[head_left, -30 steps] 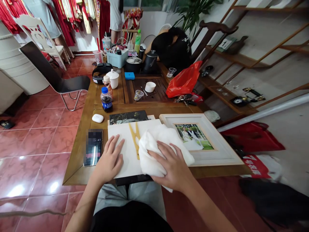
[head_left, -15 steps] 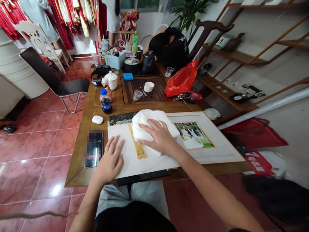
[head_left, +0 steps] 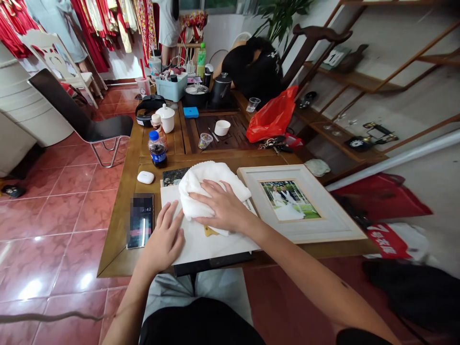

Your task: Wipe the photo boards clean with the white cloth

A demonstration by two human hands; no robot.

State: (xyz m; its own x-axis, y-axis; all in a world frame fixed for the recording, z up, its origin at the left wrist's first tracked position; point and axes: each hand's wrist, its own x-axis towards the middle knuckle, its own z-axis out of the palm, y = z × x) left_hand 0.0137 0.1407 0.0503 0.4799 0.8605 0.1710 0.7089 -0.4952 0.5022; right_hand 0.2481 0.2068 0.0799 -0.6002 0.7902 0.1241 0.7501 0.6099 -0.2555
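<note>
A folded white towel (head_left: 204,179) lies bunched on a white board (head_left: 215,249), under my right hand (head_left: 224,206), which presses and grips it with the fingers curved over it. My left hand (head_left: 167,237) rests flat on the board's left edge, fingers stretched out and holding nothing. A yellow strip (head_left: 211,231) pokes out from below the towel; most of it is hidden. Beneath the board, a dark flat item (head_left: 212,263) shows along the front edge. To the right lies a pale frame (head_left: 247,184) with a wedding photo (head_left: 289,199) in it.
Left of the board are a phone (head_left: 140,223), a white case (head_left: 145,177) and a blue-capped bottle (head_left: 157,152). Behind are a white cup (head_left: 222,127), a red plastic bag (head_left: 271,117) and keys (head_left: 271,143). A person in black (head_left: 251,72) leans at the table's far end.
My right hand has slid the towel leftward across the board, covering most of the yellow strip and uncovering the frame's left side. My left hand has stayed in place.
</note>
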